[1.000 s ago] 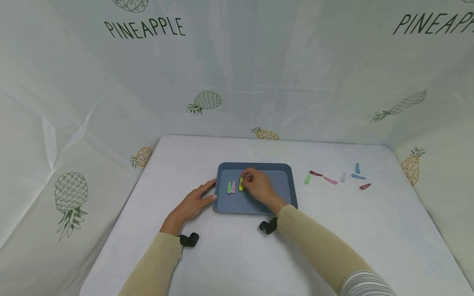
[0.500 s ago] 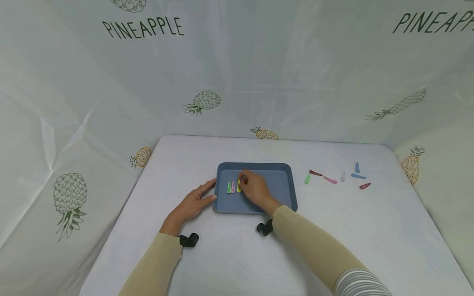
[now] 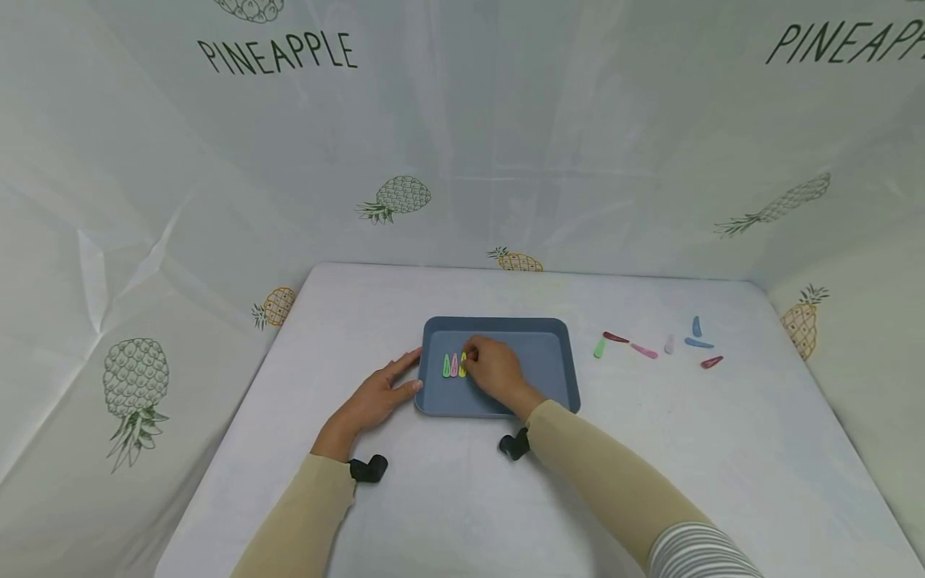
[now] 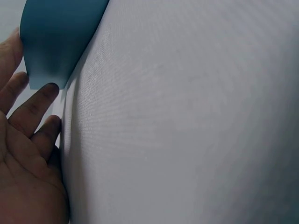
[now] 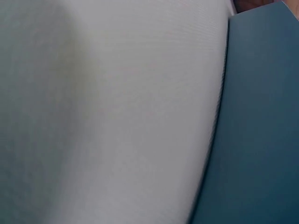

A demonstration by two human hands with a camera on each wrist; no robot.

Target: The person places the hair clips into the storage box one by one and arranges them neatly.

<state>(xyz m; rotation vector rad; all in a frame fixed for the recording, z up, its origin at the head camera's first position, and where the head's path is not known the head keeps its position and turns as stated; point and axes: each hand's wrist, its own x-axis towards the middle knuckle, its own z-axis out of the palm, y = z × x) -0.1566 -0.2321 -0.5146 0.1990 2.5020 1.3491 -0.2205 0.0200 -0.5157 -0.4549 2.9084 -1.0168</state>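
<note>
Presently: right hand [image 3: 499,373], pinching yellow clip [image 3: 463,368] beside pink clip [image 3: 454,367]; left hand [image 3: 372,400], spread, at tray [image 3: 543,361] edge. Advisable: light pinch, parallel alignment.

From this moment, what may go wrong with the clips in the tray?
The right hand holds the yellow clip close beside the pink clip, so a small slip might push that one into the green clip and spoil the row.

The left hand is at the left edge of the tray; if it pushes, the tray may shift and disturb the clips.
</note>
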